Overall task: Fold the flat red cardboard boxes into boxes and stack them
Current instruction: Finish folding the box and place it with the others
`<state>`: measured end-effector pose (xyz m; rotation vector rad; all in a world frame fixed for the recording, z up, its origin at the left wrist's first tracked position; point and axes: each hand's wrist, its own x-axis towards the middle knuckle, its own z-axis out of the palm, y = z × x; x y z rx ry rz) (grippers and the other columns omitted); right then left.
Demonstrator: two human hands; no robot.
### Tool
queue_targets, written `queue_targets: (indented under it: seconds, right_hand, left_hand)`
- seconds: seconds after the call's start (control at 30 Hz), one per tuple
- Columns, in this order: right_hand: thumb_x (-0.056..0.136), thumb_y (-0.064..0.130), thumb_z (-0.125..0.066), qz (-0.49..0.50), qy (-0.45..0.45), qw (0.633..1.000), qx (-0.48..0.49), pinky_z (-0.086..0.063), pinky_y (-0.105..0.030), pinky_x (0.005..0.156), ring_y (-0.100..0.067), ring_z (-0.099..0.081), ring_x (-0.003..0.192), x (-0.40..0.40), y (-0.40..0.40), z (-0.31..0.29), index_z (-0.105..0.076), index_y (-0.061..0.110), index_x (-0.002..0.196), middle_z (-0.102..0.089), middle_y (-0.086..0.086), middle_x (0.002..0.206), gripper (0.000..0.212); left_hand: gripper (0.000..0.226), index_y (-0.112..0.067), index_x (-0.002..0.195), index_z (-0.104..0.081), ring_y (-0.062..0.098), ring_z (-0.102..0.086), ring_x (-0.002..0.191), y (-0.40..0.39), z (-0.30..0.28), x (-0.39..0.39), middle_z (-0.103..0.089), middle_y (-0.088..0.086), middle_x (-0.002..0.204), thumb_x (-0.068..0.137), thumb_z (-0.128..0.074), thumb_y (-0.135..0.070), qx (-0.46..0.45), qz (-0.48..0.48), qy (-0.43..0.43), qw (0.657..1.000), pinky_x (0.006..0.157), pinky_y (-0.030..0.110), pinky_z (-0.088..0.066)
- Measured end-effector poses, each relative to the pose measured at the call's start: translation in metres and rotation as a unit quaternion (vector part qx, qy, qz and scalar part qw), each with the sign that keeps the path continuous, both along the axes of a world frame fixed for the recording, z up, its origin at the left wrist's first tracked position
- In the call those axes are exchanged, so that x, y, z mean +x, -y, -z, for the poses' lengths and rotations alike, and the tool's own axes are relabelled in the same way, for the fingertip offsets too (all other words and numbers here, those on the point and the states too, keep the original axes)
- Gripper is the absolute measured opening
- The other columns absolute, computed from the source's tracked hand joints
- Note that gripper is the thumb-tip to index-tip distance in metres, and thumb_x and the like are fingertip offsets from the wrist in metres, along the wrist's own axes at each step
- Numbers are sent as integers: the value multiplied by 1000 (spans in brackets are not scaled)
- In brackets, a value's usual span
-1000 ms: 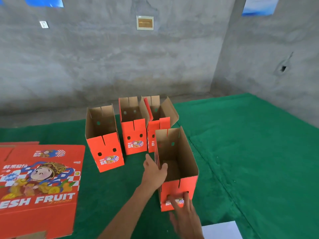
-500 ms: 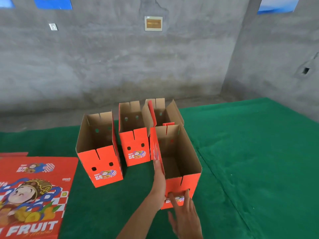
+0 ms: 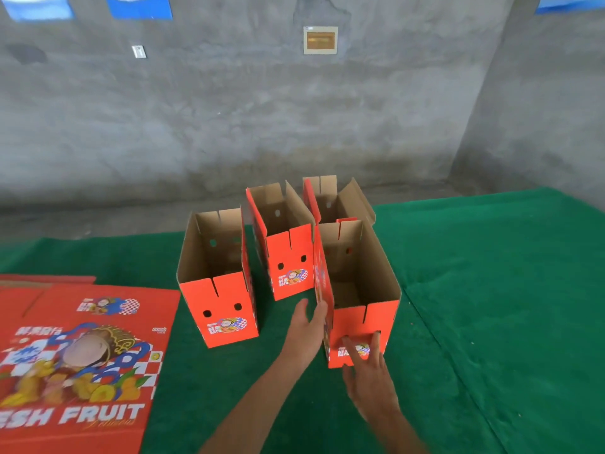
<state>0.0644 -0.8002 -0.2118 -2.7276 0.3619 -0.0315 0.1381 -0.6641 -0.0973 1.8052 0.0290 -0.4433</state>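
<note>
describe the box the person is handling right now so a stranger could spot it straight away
On the green table cover four folded red boxes stand open-topped right of the flat printed sheet. It is the nearest box, on the right, in front of the far right one. Only it has hands on it: the left hand against its left wall, the right hand on its front face.

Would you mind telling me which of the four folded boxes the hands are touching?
The nearest box, rightmost in front. The left hand rests on its left wall, the right hand on its front; the other three stand untouched behind and left.
</note>
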Motion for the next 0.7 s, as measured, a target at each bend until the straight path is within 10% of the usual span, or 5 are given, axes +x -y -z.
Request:
queue_targets:
  seconds: [0.13, 0.3, 0.47, 0.57, 0.7]
  right_hand:
    - [102, 22, -55, 57, 64, 991, 103, -49, -46, 106, -38, -45, 141, -21, -31, -15, -52, 26, 149, -8, -22, 168, 47]
    - [105, 36, -52, -30, 44, 981, 185, -31, -27, 119, -12, -44, 142, -35, -129, -39, -53, 17, 147, -48, 1, 154, 46]
    - [99, 50, -60, -103, -120, 920, 359, -48, -25, 99, -14, -61, 125, -30, -280, -65, -50, 14, 145, -59, -3, 143, 59]
    - [93, 42, -72, -94, -145, 851, 497, -59, -35, 72, -20, -74, 85, -33, -344, -70, -68, 8, 109, -77, -12, 104, 38]
    - [91, 26, -77, -41, -104, 862, 495, -58, -47, 68, -27, -68, 68, -33, -376, -66, -72, 3, 93, -72, -26, 87, 24]
  left_hand:
    - [61, -32, 157, -34, 9, -26, 152, -108, 9, -42, -25, -13, 167, 102, -53, -51, 164, 38, 157, 973, 127, 40, -23]
    - [57, -30, 151, -46, 14, -14, 157, -258, -12, -70, -29, -4, 167, 103, -34, -58, 492, 0, 291, 821, 129, 47, 5]
    - [79, -32, 163, -13, 33, 9, 159, -411, -46, -81, -1, 8, 173, 97, -18, -74, 634, -90, 159, 752, 122, 64, 12]
    - [94, -34, 163, 10, 38, 18, 156, -486, -56, -85, 19, 10, 170, 92, -30, -82, 627, -87, 53, 772, 121, 65, 5]
    - [99, -33, 164, 6, 33, 15, 158, -545, -53, -102, 18, 7, 171, 91, -37, -82, 611, -50, 35, 789, 125, 58, 4]
